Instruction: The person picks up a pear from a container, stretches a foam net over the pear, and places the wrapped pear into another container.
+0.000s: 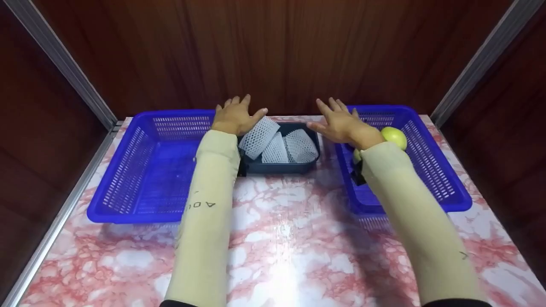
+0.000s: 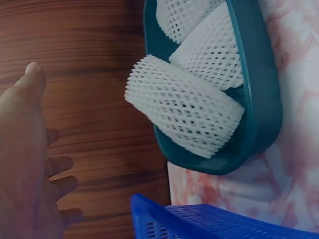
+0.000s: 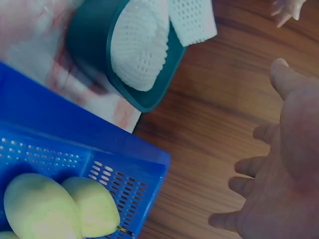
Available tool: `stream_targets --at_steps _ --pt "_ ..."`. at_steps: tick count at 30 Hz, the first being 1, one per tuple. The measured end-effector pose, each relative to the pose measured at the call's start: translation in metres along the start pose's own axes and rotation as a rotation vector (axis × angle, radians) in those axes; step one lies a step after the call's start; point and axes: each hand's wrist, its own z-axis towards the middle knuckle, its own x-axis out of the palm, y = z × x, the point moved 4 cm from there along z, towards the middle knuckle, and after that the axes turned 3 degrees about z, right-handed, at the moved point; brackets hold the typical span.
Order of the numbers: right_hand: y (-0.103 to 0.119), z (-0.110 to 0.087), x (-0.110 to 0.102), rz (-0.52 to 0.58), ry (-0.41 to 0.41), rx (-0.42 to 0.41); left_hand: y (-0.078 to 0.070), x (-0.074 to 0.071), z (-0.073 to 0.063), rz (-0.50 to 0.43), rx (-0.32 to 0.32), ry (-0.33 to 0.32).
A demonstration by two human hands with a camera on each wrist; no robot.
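My left hand (image 1: 234,117) is held out with its fingers spread, above the gap between the left blue basket (image 1: 166,170) and a dark teal bin (image 1: 279,168). White foam fruit nets (image 2: 187,107) lie in the bin, one of them leaning out over its rim. Nothing is in the left palm. My right hand (image 1: 341,123), also spread and holding nothing, hovers over the inner back corner of the right blue basket (image 1: 433,170). Inside that basket sit several yellow-green round fruits (image 3: 42,206), partly hidden by my right forearm in the head view.
The baskets and bin stand on a pink-and-white marbled table (image 1: 281,238). Close behind them rises a dark wood-grain panel (image 1: 281,55), with similar panels and metal posts (image 1: 473,59) at both sides. The left basket shows a bare blue bottom.
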Motion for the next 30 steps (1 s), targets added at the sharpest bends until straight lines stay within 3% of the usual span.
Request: stream_targets --at_steps 7,16,30 --pt "-0.008 -0.011 -0.011 0.019 -0.024 -0.035 -0.003 -0.012 -0.006 -0.023 0.015 0.015" --pt "-0.009 -0.030 -0.026 0.052 -0.111 -0.150 -0.010 -0.025 -0.010 -0.055 0.041 0.045" --pt "-0.024 -0.052 -0.042 0.166 -0.154 -0.150 -0.020 -0.038 -0.021 -0.104 0.110 0.047"
